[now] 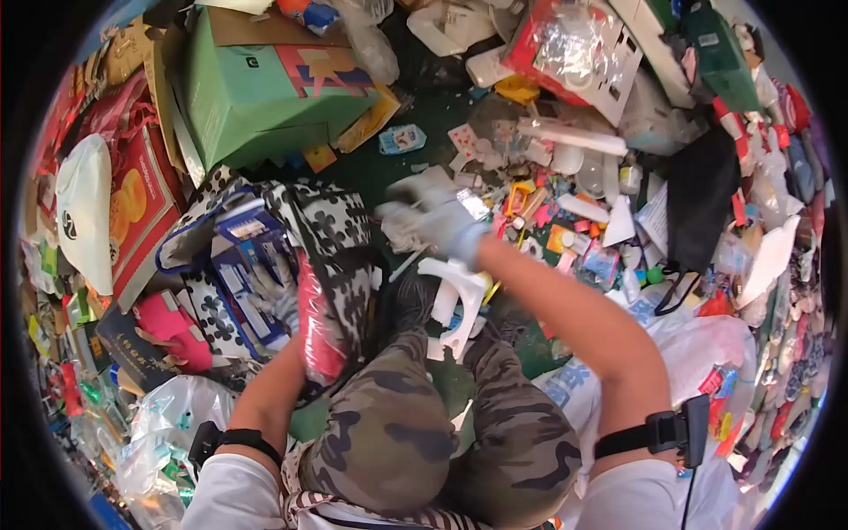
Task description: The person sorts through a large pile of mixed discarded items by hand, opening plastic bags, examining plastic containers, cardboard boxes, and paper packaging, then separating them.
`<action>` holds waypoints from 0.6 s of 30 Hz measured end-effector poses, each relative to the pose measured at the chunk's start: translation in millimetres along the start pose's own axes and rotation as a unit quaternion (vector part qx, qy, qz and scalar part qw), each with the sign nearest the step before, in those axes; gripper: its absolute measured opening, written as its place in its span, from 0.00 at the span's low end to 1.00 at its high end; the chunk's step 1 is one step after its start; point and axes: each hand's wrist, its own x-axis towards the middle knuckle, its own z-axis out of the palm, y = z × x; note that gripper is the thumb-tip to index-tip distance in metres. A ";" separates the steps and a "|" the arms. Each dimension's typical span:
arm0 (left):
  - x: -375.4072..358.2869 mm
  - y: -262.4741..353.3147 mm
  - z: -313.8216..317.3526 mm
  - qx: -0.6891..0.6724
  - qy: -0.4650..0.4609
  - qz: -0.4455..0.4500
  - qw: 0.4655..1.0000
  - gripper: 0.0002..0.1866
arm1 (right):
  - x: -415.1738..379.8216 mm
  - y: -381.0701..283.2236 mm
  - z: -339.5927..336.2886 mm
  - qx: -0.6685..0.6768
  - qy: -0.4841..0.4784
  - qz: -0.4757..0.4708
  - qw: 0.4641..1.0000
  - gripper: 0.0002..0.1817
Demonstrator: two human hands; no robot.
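Note:
A black and white patterned bag point(331, 221) lies open at my left, with blue boxes point(243, 283) inside it. My gloved left hand point(281, 300) reaches into the bag beside the boxes; its fingers are too hidden to read. A pink package point(316, 327) sits at the bag's near side. In the middle, my gloved right hand point(437, 216) hangs over the dark green floor, blurred by motion. Whitish crumpled material point(402, 231) shows by its fingers, and whether it is held is unclear. Below it a white plastic frame point(461, 305) lies between my legs.
A green box point(265, 88) stands at the upper left, beside a red carton point(141, 208). Mixed small scraps point(565, 221) are heaped to the right, near a black cloth point(702, 199). A white sack point(689, 353) lies by my right arm, and a clear plastic bag point(177, 424) at lower left.

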 end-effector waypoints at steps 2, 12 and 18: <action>14.2 -3.4 5.9 -0.010 -0.009 0.023 1.000 0.29 | -40.8 48.6 -22.4 -0.173 0.050 -0.079 0.981 0.33; 65.6 -57.0 -105.9 -0.340 -0.010 0.245 0.908 0.19 | -171.6 173.3 126.5 -0.378 -0.198 -0.342 0.837 0.19; 110.7 118.2 -222.7 -0.518 -0.132 0.243 0.809 0.15 | -159.0 183.2 75.3 -0.459 -0.084 -0.130 0.875 0.15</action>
